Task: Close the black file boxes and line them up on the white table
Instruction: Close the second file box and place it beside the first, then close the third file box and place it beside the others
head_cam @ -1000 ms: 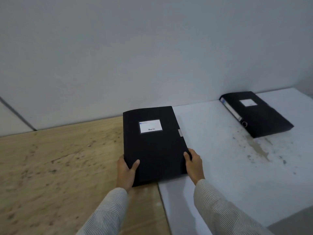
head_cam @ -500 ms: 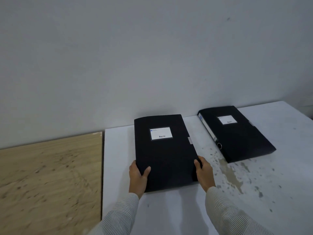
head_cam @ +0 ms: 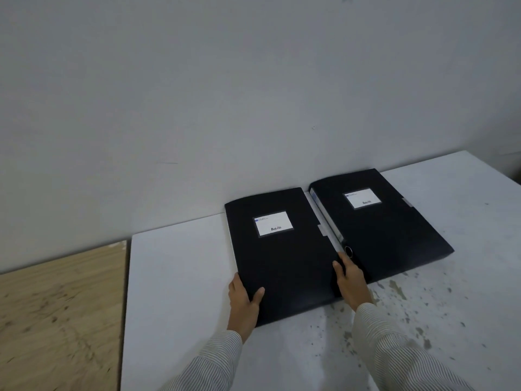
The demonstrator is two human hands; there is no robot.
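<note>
Already both flat black file boxes lie closed on the white table (head_cam: pixel 180 277), the left box (head_cam: pixel 282 255) clamped at its near corners by the left hand (head_cam: pixel 244 301) and right hand (head_cam: pixel 351 280), just beside the right box (head_cam: pixel 386 230); only final squaring seems left.

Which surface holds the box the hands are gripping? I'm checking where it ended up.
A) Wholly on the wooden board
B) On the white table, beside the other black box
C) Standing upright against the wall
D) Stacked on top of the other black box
B: the left hand and right hand grip the near file box, which lies flat on the white table, next to the second file box.
</note>
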